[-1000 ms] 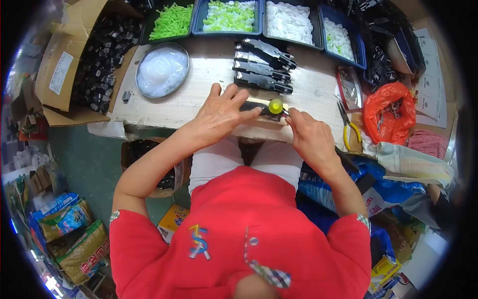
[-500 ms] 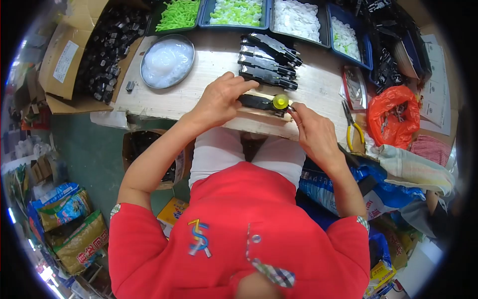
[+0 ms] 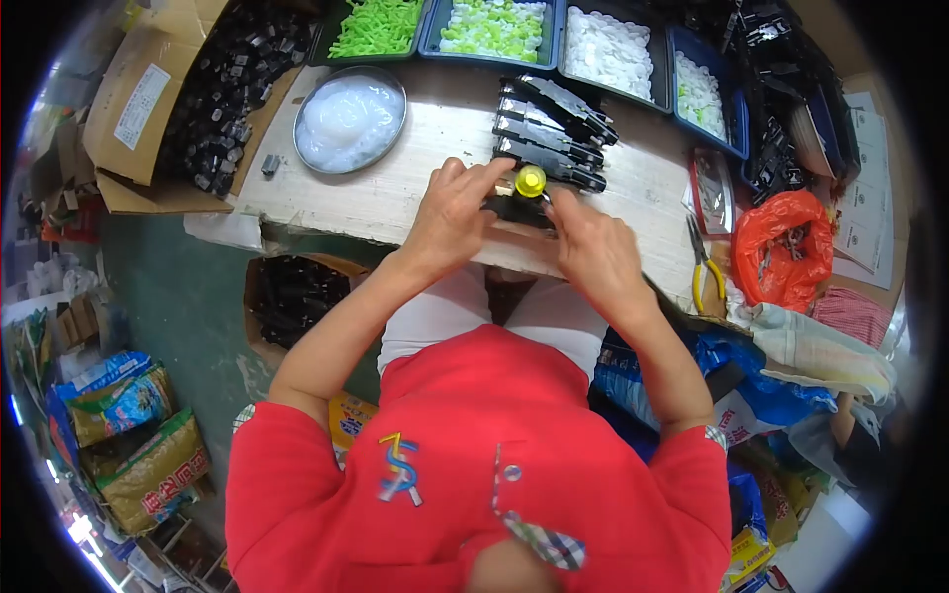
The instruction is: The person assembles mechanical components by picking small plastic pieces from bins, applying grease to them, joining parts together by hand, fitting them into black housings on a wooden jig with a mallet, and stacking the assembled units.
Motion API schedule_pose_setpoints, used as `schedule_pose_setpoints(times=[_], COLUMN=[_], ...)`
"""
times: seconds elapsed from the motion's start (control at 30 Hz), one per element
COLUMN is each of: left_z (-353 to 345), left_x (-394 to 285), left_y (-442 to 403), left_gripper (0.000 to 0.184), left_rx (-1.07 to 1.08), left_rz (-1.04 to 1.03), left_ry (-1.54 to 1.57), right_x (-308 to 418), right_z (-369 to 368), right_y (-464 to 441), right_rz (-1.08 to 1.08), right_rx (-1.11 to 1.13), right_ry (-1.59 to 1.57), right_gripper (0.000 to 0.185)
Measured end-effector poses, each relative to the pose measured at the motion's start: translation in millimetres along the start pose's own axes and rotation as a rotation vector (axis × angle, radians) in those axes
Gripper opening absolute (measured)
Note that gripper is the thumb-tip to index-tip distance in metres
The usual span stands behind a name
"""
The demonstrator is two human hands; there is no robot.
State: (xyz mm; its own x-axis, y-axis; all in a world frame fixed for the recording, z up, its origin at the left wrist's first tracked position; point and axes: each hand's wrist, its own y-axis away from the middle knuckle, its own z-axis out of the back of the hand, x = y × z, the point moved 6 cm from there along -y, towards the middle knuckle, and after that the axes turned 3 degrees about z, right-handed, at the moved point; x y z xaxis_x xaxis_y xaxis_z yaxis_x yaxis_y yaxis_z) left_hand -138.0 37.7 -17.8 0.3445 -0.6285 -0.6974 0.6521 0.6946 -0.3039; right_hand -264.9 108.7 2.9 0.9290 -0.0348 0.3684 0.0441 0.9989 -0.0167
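My left hand (image 3: pixel 450 219) is at the table's front edge, its fingers closed at the left end of a black plastic part (image 3: pixel 522 211). Its index finger reaches toward a tool with a round, clear yellow handle (image 3: pixel 531 181), which is seen end-on above the part. My right hand (image 3: pixel 601 247) pinches close below that handle from the right; the tool's lower end is hidden. Just beyond both hands lies a row of several black assemblies with silvery metal strips (image 3: pixel 547 138).
A round dish of whitish gel (image 3: pixel 348 124) sits left of the assemblies. Trays of green pieces (image 3: pixel 376 28) and white pieces (image 3: pixel 608 54) line the back. Pliers with yellow handles (image 3: pixel 704 267) and a red bag (image 3: pixel 781 252) are at right. A carton of black parts (image 3: pixel 124 109) stands left.
The yellow-handled tool and my right hand have moved left along the black part, closer to my left hand. The whole view has shifted slightly.
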Motion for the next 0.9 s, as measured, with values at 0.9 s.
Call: schedule_pose_setpoints(times=[0.9], left_z=[-59], left_x=[-37], left_y=[58], left_gripper=[0.027], left_rx=[-0.208], left_rz=[-0.234], left_ry=[-0.283], right_x=[7], right_z=[-1], right_y=[-17], right_rz=[0.073], right_rx=[0.004], right_ry=[-0.155], right_gripper=[0.018])
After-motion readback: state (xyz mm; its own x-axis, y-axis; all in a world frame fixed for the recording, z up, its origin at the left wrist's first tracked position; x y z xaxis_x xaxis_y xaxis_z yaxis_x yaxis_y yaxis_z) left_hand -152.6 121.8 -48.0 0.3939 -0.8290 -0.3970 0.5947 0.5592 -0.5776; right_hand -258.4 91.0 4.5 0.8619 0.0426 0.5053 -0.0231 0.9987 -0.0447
